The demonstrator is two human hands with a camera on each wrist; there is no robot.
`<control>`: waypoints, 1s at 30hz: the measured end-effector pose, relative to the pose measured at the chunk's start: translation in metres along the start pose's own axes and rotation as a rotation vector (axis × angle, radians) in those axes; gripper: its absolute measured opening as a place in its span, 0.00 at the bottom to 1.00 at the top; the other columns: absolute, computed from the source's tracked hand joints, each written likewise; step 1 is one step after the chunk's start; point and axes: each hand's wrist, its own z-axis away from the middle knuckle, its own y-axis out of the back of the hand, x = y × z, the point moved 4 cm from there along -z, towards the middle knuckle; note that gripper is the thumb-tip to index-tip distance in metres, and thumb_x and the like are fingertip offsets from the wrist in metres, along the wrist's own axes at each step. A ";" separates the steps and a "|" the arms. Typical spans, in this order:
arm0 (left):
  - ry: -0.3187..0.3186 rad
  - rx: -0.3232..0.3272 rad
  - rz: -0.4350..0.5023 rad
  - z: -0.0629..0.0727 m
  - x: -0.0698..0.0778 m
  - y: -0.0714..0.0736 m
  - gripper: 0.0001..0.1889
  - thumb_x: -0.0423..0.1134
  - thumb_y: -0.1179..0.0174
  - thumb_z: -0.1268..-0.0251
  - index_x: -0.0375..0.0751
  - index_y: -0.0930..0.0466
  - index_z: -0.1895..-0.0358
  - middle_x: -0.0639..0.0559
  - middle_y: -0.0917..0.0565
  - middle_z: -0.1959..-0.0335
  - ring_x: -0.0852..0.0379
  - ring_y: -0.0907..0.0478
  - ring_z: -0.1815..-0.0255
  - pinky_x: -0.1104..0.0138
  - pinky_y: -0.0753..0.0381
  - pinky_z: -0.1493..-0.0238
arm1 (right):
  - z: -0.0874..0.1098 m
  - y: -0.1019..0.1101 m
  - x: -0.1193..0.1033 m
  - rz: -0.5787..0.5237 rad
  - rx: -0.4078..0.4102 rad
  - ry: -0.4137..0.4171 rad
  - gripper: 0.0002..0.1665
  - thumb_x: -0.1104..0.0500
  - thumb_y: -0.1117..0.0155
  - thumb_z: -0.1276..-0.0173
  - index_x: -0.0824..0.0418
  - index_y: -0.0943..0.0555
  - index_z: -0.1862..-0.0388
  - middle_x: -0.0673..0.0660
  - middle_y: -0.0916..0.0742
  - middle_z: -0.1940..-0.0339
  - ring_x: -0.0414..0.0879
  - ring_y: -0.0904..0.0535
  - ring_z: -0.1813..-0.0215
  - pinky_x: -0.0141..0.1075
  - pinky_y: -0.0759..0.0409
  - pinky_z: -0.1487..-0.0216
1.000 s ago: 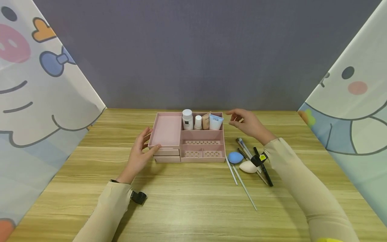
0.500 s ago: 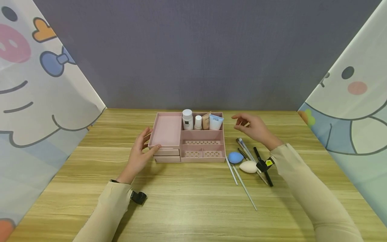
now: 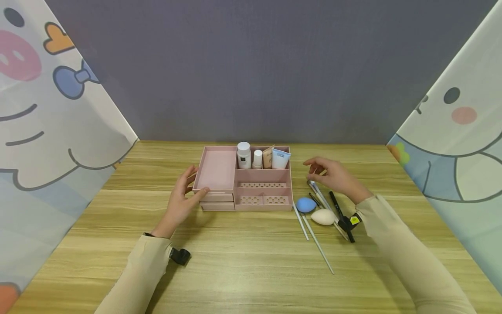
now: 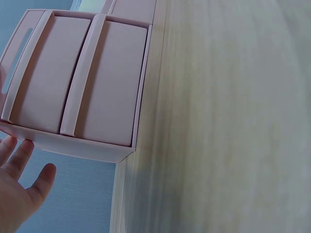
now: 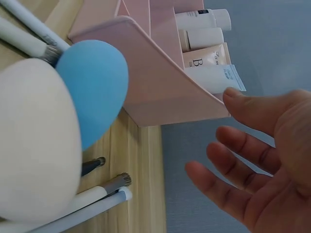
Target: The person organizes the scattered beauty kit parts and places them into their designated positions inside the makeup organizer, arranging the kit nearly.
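Observation:
A pink desktop organizer [image 3: 215,168] with two drawers stands on the table. My left hand [image 3: 181,197] is at its left side, fingers extended along the side wall and thumb by the front corner; in the left wrist view, fingertips [image 4: 22,150] meet the wall. In the organizer's back compartment stand a white jar [image 3: 244,158], a small white-capped bottle [image 3: 257,160], a beige tube [image 3: 267,158] and a light blue tube [image 3: 280,159]. My right hand [image 3: 333,175], loosely bent and holding nothing, hovers right of the organizer, above the tips of several makeup brushes [image 3: 319,192].
A blue makeup sponge [image 3: 306,204] and a cream one [image 3: 323,216] lie right of the organizer. Two thin white-handled brushes [image 3: 317,244] point toward the front, and a black pen-like stick [image 3: 335,203] lies farther right. A grey panel [image 3: 251,78] closes off the back.
My right hand has drawn away from the light blue tube, moving right and toward the front over the brushes. The left hand stays at the organizer's side.

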 end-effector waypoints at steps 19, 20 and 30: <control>-0.002 0.001 0.011 0.001 0.003 -0.001 0.40 0.27 0.38 0.34 0.28 0.49 0.24 0.33 0.39 0.26 0.34 0.39 0.28 0.44 0.37 0.34 | 0.015 -0.019 0.014 0.039 -0.129 0.040 0.19 0.67 0.32 0.34 0.71 0.21 0.45 0.56 0.14 0.62 0.50 0.19 0.59 0.44 0.20 0.58; -0.003 0.000 0.009 0.000 0.003 -0.001 0.40 0.27 0.38 0.34 0.28 0.49 0.24 0.33 0.39 0.26 0.34 0.39 0.28 0.44 0.37 0.34 | 0.017 -0.019 0.016 0.042 -0.129 0.039 0.19 0.67 0.32 0.34 0.71 0.21 0.45 0.56 0.14 0.62 0.50 0.19 0.59 0.45 0.20 0.57; -0.004 0.002 0.003 0.000 0.002 -0.001 0.39 0.27 0.38 0.34 0.27 0.49 0.24 0.33 0.39 0.26 0.34 0.39 0.29 0.44 0.37 0.34 | 0.034 -0.012 0.033 0.061 -0.128 -0.024 0.21 0.68 0.31 0.35 0.72 0.22 0.45 0.53 0.19 0.67 0.45 0.24 0.66 0.39 0.24 0.65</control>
